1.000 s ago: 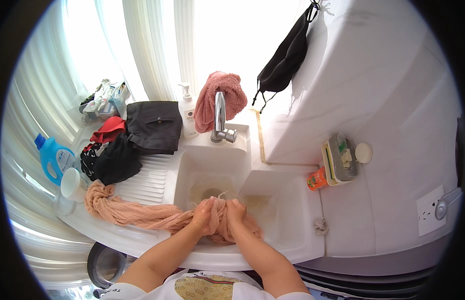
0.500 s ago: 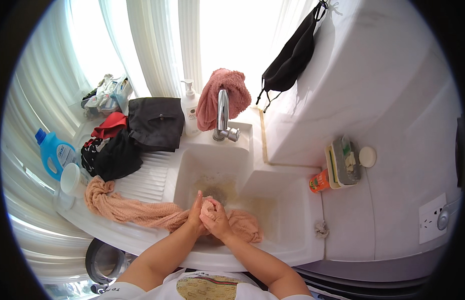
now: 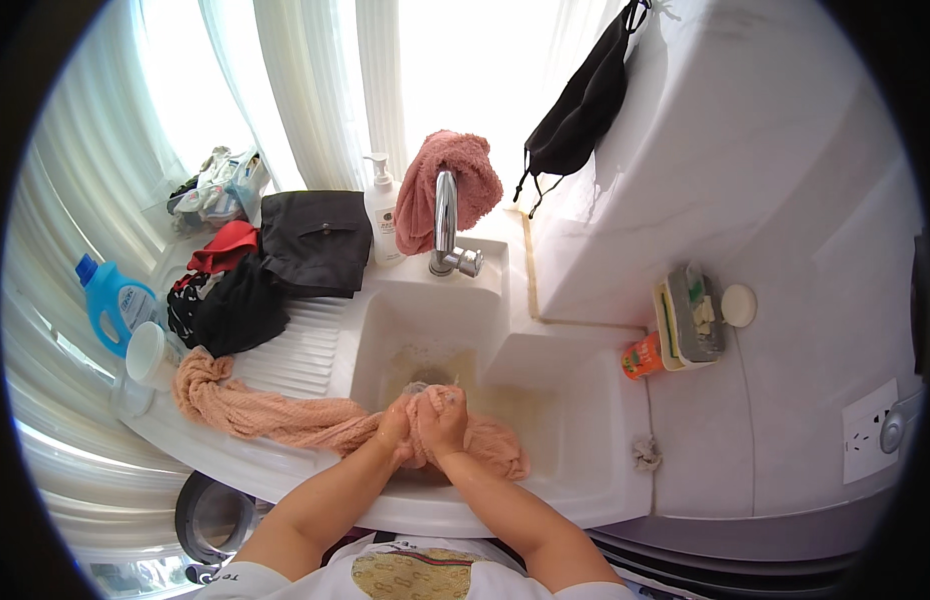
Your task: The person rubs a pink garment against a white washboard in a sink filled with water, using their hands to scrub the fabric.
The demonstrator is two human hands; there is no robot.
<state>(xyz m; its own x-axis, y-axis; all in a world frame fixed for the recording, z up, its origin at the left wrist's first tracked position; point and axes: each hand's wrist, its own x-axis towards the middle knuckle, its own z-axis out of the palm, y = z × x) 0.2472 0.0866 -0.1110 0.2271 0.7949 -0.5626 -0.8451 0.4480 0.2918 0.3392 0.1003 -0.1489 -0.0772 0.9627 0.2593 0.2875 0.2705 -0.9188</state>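
Observation:
A long peach towel [image 3: 285, 415] with a knobbly weave runs from the ribbed drainboard over the side of the white sink [image 3: 585, 490] and down into the basin. My left hand [image 3: 393, 425] is closed around a bunched part of it above the basin. Beside it, my right hand [image 3: 443, 422] has its fingers curled into the same bunch, knuckles up. The towel's far end spreads to the right of my right hand, low in the basin. Shallow, cloudy water and a little foam show around the drain.
A chrome faucet [image 3: 446, 215] with a pink cloth [image 3: 460, 165] draped over it stands behind the basin. Dark clothes [image 3: 247, 305], a pump bottle [image 3: 383, 220] and a blue detergent bottle [image 3: 117, 305] sit at the left. A soap holder [image 3: 690, 320] is at the right.
My left hand was flatter, fingers stretched upward; now it closes on the towel. My right hand has turned knuckles up and risen slightly, and more of the towel is bunched between the hands.

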